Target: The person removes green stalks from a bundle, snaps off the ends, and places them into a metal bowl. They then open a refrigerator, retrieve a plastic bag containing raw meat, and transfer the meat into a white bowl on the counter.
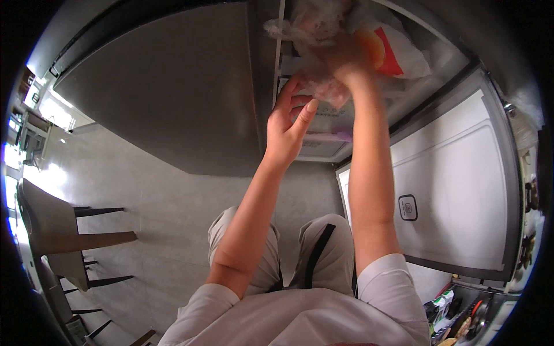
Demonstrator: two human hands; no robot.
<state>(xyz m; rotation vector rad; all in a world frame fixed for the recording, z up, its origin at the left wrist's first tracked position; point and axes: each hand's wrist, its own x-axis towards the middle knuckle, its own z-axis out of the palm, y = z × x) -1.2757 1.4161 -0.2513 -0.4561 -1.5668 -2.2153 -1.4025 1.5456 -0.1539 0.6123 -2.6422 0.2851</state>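
My left hand [288, 119] is at the front of an open freezer compartment [437, 47], thumb spread from the fingers. Its fingertips are beside a clear plastic bag [331, 93] of pinkish food, perhaps touching it. Just above that bag, my right hand [352, 62] is blurred, and its fingers are partly lost among the bags. Whether it grips one cannot be made out. Another clear bag [318, 21] with a twisted end lies farther in. To the right of my right hand sits a white bag [411, 56] with red and orange print.
The freezer door [450, 181] stands open at my right. A closed grey door panel [173, 86] fills the left. Chairs [65, 242] with dark legs stand at the far left. An open drawer [463, 315] of kitchen items is at lower right. My knees [326, 251] are below my arms.
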